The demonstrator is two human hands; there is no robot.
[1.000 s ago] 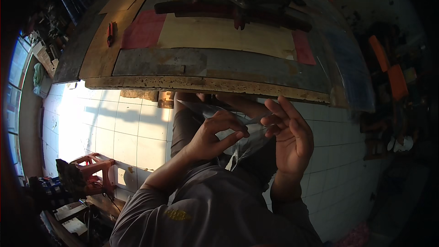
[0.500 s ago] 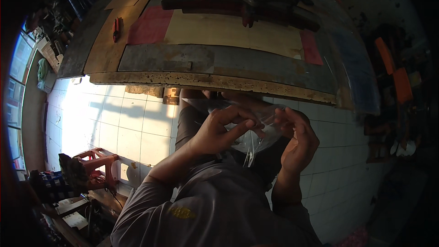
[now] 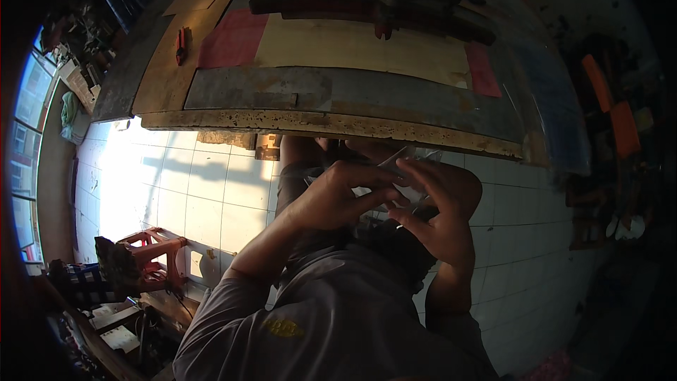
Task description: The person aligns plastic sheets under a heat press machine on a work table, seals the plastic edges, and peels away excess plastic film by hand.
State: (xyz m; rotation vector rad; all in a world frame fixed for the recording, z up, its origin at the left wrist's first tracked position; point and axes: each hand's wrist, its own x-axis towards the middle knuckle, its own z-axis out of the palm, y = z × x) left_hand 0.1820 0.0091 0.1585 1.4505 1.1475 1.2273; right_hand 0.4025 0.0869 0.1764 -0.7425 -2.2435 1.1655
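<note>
Over my lap, under the workbench's front edge, a clear plastic bag lies crumpled between and behind my hands. My left hand has its thumb and fingers bent together on the plastic. Facing it, my right hand reaches in with its thumb and fingers apart, fingertips beside those of the left hand and against the film. Much of the bag is hidden behind the fingers, and I cannot make out any contents.
Ahead stands the workbench with a worn front edge. On it lie a pale yellow sheet, pink sheets, a red-handled tool and a long dark red bar. A reddish plastic stool stands on the left; orange pieces are far right.
My right hand has moved left and inward, closer to my left hand. The bag, which hung spread below the fingers, is now bunched up and mostly covered by the hands.
</note>
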